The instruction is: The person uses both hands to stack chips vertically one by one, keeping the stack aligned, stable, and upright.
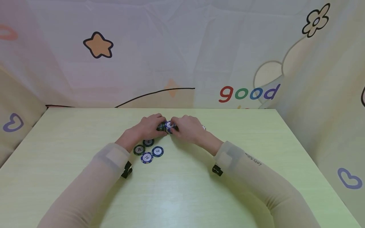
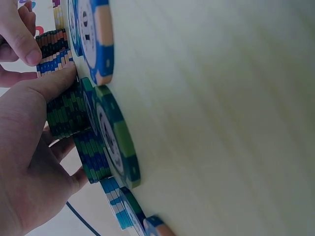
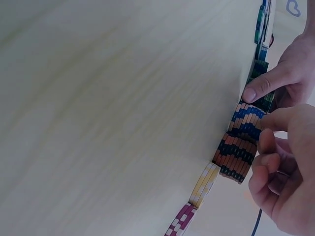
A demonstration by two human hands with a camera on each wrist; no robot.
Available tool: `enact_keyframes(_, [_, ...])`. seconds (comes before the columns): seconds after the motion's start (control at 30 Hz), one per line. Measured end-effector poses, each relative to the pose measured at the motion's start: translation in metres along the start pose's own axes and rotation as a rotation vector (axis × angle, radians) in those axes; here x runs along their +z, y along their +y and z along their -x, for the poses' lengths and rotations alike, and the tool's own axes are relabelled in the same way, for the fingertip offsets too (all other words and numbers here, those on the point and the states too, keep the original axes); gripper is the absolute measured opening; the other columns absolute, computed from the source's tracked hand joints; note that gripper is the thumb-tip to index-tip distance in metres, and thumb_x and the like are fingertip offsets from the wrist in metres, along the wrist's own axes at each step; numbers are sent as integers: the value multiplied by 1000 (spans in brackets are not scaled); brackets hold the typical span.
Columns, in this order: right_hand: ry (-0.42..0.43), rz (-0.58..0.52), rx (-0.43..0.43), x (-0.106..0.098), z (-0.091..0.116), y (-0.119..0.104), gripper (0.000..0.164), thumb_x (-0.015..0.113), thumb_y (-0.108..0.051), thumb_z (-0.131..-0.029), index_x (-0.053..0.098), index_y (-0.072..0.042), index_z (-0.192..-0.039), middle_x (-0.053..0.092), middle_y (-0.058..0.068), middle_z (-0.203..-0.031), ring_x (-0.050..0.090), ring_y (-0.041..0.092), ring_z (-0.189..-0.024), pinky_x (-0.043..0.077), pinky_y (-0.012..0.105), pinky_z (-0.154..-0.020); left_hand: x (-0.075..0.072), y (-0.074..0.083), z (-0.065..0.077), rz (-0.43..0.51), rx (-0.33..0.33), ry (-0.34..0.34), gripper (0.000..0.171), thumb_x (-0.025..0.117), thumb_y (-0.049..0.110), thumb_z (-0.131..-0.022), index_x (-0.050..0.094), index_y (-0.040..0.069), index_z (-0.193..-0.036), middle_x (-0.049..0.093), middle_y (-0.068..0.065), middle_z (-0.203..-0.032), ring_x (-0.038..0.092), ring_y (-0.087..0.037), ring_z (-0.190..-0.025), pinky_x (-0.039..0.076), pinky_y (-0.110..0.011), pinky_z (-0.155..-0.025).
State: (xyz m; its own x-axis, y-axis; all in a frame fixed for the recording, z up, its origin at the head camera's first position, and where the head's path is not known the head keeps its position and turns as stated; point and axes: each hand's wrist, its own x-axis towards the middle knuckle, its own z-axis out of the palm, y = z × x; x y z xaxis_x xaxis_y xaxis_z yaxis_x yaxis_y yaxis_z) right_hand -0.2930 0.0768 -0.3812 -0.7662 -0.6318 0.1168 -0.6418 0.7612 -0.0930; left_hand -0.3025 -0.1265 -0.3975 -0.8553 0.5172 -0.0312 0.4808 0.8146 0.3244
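Note:
Stacks of poker chips stand in a row at the back of the table. My left hand (image 1: pixel 149 125) curls around the dark green poker chip stack (image 2: pixel 64 113), its thumb along the near side at the foot of the blue stack. My right hand (image 1: pixel 186 128) pinches the blue poker chip stack (image 3: pixel 246 120) near its top between thumb and fingers. The top chip of that blue stack shows in the head view, marked 10. Beside it, a dark stack with orange edge marks (image 3: pixel 234 157) stands close under the right fingers.
Loose chips lie in front of the left wrist: a green one (image 1: pixel 139 149), a blue 10 chip (image 1: pixel 146 157), a blue 50 chip (image 1: pixel 157 151) and a dark one (image 1: pixel 148 142). Short yellow (image 3: pixel 204 182) and purple stacks (image 3: pixel 182 221) continue the row rightward. A printed cloth hangs behind.

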Motion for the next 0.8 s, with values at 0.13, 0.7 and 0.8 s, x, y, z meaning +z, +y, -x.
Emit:
enact_keyframes(0.13, [-8,2,7,0,-1,0,22,66,-29,-102,69,-11,-115,69,2,-82,56,14,-58,45,29,-52,-1,0,0,1,-4,-8,44,74,31,-96,62,5,-130,58,-14,-129,56,-30,-111,43,-58,-95])
enact_keyframes(0.7, [79,-14,19,0,2,4,39,75,-35,-95,68,-8,-122,65,3,-100,59,15,-80,52,32,-63,-2,1,-1,-16,-5,-38,48,72,32,-98,59,4,-135,57,-15,-133,56,-30,-115,43,-59,-98])
enact_keyframes(0.8, [97,-40,11,-1,1,7,49,77,-37,-92,65,-5,-128,59,9,-114,56,22,-100,52,38,-77,-4,1,1,7,-2,-53,51,72,33,-98,57,3,-137,57,-14,-134,56,-30,-116,43,-58,-101])
